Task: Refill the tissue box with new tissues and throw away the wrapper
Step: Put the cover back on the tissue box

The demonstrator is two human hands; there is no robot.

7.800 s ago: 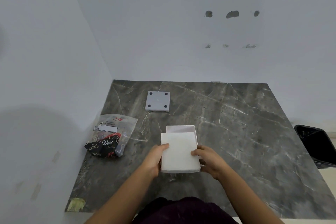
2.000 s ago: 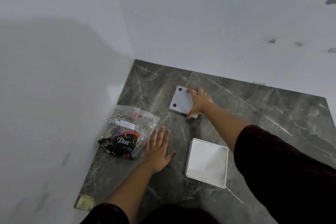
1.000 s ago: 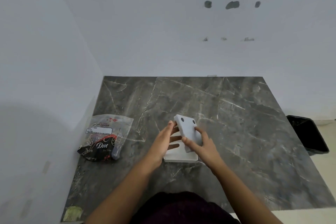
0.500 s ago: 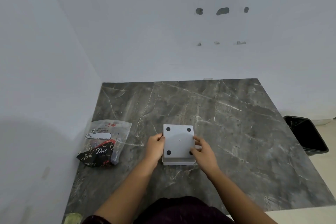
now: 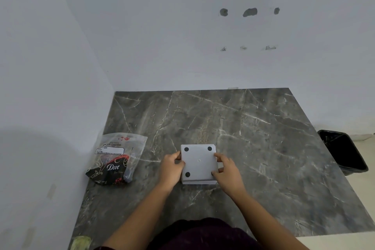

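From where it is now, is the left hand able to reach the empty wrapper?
Probably yes. The left hand grips the tissue box, and the wrapper lies apart to its left on bare table, nothing between; it must release the box first.

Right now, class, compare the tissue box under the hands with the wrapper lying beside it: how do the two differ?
The tissue box is a rigid, plain grey square with dark round pads at its corners; the wrapper is soft, crinkled plastic, part clear, part black with printing. The left hand and right hand grip the box's sides; the wrapper lies untouched. The box sits mid-table, the wrapper by the left wall. Both rest on the marble table.
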